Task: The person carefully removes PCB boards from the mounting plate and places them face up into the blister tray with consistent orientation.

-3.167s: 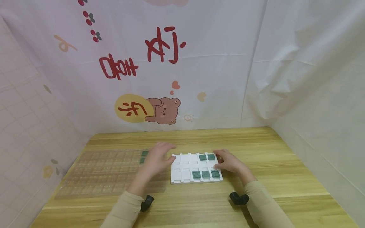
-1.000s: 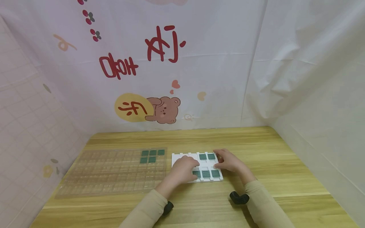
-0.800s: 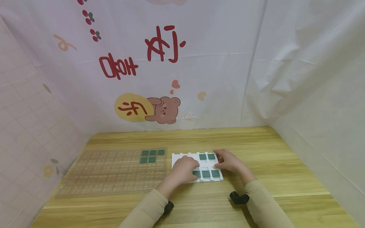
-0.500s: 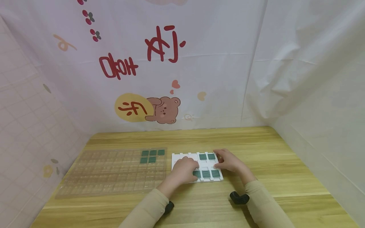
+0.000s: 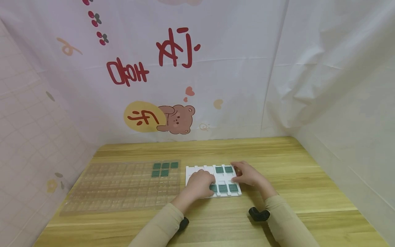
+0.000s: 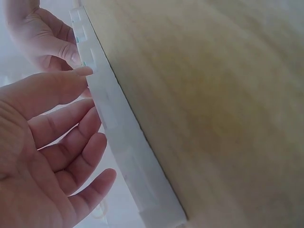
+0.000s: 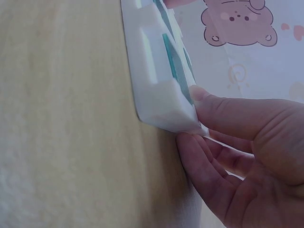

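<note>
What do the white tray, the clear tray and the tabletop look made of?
White tray: probably matte plastic, opaque with smooth moulded-looking walls.
Clear tray: likely glossy plastic; wood grain shows through and its edges glint.
Tabletop: wood or wood-look laminate, from the streaked grain; I can't tell which.

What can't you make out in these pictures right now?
Head view: part of one green chip, covered by the left grip.
Head view: any chip markings, too small.
Left wrist view: whether the left grip pinches anything, hidden by the white tray.
Right wrist view: most of the left grip, cut off by the top edge.
</note>
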A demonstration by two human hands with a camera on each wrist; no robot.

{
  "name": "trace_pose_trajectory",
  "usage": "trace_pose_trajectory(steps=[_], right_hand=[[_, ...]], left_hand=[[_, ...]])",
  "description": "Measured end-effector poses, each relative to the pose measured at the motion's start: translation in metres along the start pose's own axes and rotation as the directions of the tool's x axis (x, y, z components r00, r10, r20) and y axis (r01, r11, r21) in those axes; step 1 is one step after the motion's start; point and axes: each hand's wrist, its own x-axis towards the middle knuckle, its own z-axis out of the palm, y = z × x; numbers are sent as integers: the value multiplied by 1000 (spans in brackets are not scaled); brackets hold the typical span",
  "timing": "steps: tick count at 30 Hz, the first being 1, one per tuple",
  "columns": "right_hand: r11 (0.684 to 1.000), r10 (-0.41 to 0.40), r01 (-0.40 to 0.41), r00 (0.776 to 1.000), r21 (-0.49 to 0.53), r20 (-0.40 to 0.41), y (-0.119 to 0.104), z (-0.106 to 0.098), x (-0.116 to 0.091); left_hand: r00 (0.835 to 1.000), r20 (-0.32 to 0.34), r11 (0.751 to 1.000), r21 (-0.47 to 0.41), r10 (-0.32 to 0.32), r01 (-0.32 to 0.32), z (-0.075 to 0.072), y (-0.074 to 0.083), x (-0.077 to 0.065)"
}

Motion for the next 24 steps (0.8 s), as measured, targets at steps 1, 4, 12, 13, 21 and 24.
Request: trace_pose_trajectory(steps=[1, 4, 12, 13, 21, 24], right_hand=[[1000, 0, 0, 1000, 2, -1, 0, 0, 0], [1000, 5, -5, 1000, 0, -6, 1, 0, 1], [1000, 8, -8, 1000, -6, -4, 0, 0, 1], [1000, 13, -13, 1000, -4, -4, -1, 0, 1], [1000, -1, 1, 1000, -11, 5, -2, 0, 1], [1000, 2, -2, 1000, -7, 4, -2, 0, 0]], left_hand=[[1000, 3, 1000, 2, -2, 2, 0, 0, 0], [1000, 9, 1000, 10, -4, 4, 1, -1, 2], [1000, 19, 1000, 19, -1, 0, 3, -1, 4], [1000, 22, 1000, 19, -1, 1, 2, -1, 4], [1000, 27, 999, 33, 5, -6, 2, 0, 5], [1000, 23, 999, 31, 7, -8, 2, 0, 5]])
